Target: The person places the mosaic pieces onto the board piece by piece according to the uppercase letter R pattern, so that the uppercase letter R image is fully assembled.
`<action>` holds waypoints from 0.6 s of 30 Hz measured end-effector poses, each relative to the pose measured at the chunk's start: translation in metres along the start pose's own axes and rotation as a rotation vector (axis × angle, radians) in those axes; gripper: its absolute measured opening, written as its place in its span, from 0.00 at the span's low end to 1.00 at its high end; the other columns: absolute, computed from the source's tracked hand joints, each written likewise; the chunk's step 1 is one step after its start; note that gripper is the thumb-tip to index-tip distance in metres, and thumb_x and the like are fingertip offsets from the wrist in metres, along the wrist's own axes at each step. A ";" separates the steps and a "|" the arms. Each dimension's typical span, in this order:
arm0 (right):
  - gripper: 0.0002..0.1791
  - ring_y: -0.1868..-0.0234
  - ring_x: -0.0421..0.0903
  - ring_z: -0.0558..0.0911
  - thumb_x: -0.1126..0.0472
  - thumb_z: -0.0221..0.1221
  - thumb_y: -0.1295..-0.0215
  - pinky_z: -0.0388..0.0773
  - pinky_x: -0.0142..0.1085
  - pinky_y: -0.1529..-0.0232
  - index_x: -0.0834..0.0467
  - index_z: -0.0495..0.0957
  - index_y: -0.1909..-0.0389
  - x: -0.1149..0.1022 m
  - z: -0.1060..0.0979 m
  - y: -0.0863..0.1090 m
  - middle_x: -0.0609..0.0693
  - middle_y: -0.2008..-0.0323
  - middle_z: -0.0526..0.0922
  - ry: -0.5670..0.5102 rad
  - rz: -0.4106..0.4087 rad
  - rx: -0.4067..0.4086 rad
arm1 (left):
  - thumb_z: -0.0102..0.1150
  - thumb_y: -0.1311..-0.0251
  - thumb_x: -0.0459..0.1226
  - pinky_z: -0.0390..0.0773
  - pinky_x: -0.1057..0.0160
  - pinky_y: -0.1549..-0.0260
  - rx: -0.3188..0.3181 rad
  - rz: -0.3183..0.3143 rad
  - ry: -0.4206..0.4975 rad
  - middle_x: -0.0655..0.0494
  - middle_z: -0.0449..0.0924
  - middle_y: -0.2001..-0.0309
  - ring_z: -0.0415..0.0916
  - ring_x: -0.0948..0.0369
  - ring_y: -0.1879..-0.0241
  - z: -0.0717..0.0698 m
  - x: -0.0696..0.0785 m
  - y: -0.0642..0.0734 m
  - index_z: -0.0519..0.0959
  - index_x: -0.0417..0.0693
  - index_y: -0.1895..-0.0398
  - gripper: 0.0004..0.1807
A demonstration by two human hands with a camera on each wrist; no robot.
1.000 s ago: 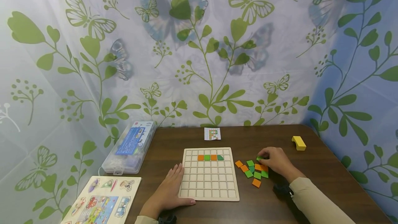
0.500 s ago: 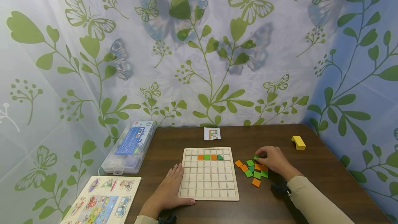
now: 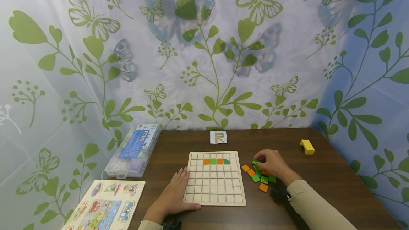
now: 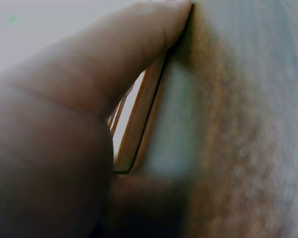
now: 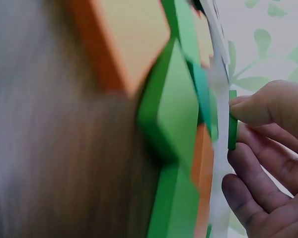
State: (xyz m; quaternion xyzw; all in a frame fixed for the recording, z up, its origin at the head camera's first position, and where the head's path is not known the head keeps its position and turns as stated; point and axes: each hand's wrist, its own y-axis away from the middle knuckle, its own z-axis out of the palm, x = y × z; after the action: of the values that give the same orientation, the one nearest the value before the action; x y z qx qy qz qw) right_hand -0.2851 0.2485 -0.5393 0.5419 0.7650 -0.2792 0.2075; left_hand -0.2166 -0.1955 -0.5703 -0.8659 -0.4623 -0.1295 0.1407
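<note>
My right hand (image 3: 272,162) pinches a green square tile (image 5: 232,120) between thumb and fingers, above the far side of a loose pile of orange and green tiles (image 3: 264,179). Beside the pile lies a wooden grid board (image 3: 213,187). One of its upper rows carries an orange tile (image 3: 206,161), a green one, another orange one and a dark green quarter-round piece (image 3: 226,161). My left hand (image 3: 170,196) rests at the board's left edge, fingers extended and thumb along the near corner. The left wrist view shows that thumb against the board's side.
A small printed pattern card (image 3: 218,137) lies behind the board. At the right sits a yellow arch block (image 3: 307,147). On the left are a clear plastic case (image 3: 132,153) and a wooden picture puzzle (image 3: 105,205). A patterned curtain hangs behind the table.
My right hand has moved left with the green tile, from the pile's right side towards the board. The left hand and the board have stayed in place.
</note>
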 end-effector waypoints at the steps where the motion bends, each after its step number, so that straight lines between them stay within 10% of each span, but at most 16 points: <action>1: 0.07 0.62 0.45 0.83 0.66 0.74 0.37 0.85 0.46 0.61 0.58 0.89 0.59 -0.003 0.002 -0.001 0.46 0.63 0.86 -0.005 -0.008 0.000 | 0.61 0.49 0.79 0.50 0.42 0.23 0.000 0.001 0.000 0.34 0.50 0.19 0.46 0.41 0.20 0.000 0.000 0.000 0.52 0.28 0.19 0.74; 18: 0.07 0.60 0.44 0.83 0.65 0.74 0.36 0.84 0.43 0.58 0.55 0.89 0.59 -0.046 0.047 -0.021 0.44 0.60 0.85 -0.092 -0.092 -0.027 | 0.61 0.50 0.79 0.48 0.43 0.23 -0.006 -0.008 -0.005 0.34 0.50 0.19 0.45 0.42 0.19 0.000 0.000 0.001 0.52 0.28 0.18 0.74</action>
State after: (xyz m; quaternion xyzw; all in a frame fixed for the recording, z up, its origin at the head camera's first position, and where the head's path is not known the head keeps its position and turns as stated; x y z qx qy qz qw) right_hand -0.2893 0.1795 -0.5423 0.4901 0.7825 -0.3026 0.2367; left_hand -0.2157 -0.1958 -0.5700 -0.8648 -0.4656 -0.1292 0.1365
